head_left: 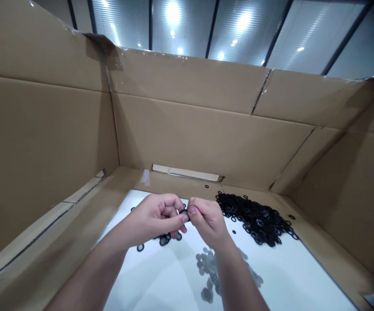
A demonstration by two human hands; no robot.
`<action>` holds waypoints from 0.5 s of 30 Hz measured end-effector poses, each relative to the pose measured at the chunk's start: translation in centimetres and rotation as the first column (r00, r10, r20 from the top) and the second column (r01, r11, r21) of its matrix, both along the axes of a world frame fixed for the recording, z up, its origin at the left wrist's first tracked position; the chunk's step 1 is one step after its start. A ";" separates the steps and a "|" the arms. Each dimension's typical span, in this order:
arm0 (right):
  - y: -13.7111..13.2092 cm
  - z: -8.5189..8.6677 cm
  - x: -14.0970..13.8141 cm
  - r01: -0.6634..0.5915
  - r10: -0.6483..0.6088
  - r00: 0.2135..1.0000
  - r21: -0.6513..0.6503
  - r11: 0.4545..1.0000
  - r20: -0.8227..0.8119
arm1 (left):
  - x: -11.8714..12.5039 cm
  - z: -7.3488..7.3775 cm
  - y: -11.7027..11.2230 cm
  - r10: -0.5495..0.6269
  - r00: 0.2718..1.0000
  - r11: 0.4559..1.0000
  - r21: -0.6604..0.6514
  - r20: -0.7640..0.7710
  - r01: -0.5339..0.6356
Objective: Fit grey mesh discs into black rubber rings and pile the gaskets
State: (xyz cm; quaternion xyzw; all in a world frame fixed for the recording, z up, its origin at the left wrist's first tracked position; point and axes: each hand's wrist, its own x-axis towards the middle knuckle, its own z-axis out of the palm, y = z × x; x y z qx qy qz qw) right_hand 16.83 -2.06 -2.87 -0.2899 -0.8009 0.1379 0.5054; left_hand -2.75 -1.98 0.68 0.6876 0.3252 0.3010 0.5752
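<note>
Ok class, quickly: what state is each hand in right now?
Left hand: closed, pinching a black ring.
Right hand: closed, up against the ring; whether it also grips it cannot be told.

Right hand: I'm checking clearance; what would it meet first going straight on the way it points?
Probably the black ring held by the left hand; whether the right hand touches it is unclear.

The left hand (157, 216) and right hand (210, 221) cover much of the black ring (183, 211) — from here I can't make out whether anything sits inside it. The right forearm (235, 276) hides some grey discs (208, 264) — and the white surface (161, 280) gets cut off below.
</note>
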 end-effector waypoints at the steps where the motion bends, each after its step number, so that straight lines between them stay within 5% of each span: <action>1: 0.0 0.0 0.0 0.009 -0.009 1.000 0.014 1.000 -0.005 | -0.1 0.0 0.0 0.001 1.000 1.000 0.005 -0.005 -0.001; 6: -0.1 -0.3 -0.5 0.029 -0.025 0.997 0.060 0.998 -0.066 | -0.3 0.0 0.3 -0.007 1.000 0.999 0.031 0.002 0.007; 12: -0.4 -2.0 -3.0 0.179 -0.136 0.878 0.052 0.982 -0.459 | 2.5 -1.3 -0.2 0.043 0.933 0.999 -0.008 0.356 -0.043; 15: -0.5 -2.1 -3.3 0.182 -0.115 0.843 0.078 0.980 -0.525 | 3.1 -1.6 -0.5 0.053 0.916 0.997 0.026 0.399 -0.069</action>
